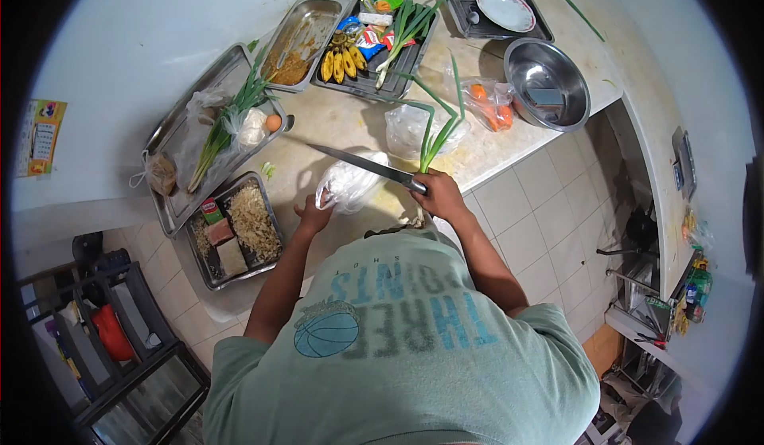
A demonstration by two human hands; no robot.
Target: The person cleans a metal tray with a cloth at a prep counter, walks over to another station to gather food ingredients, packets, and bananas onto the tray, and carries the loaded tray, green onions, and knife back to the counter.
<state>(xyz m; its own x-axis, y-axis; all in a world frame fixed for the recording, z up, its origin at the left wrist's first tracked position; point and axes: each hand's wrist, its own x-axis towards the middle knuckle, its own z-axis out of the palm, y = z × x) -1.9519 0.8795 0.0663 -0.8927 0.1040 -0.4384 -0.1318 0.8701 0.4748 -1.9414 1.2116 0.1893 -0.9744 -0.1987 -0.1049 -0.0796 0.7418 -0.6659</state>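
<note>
In my right hand (pixel 439 196) is the handle of a large knife (pixel 370 165), its long blade pointing to the far left above the counter. A green onion (pixel 438 142) stands out beyond the same hand; whether the fingers hold it too I cannot tell. With my left hand (pixel 315 212) I grip the near-left edge of a white plastic bag (pixel 354 186), which lies below the blade. The bag's contents are hidden. Just beyond it rests a clear plastic bag (pixel 406 130), crumpled. Pale bits (pixel 418 218) show close to my shirt, too small to name.
Left lie a tray with a brown egg (pixel 273 122) and green onions (pixel 211 146), and a tray of crumbly food (pixel 255 222). Farther back are bananas (pixel 344 63) on a tray, a pan (pixel 306 31) and a plate (pixel 505 9). Bagged carrots (pixel 492 107) adjoin a steel bowl (pixel 581 79).
</note>
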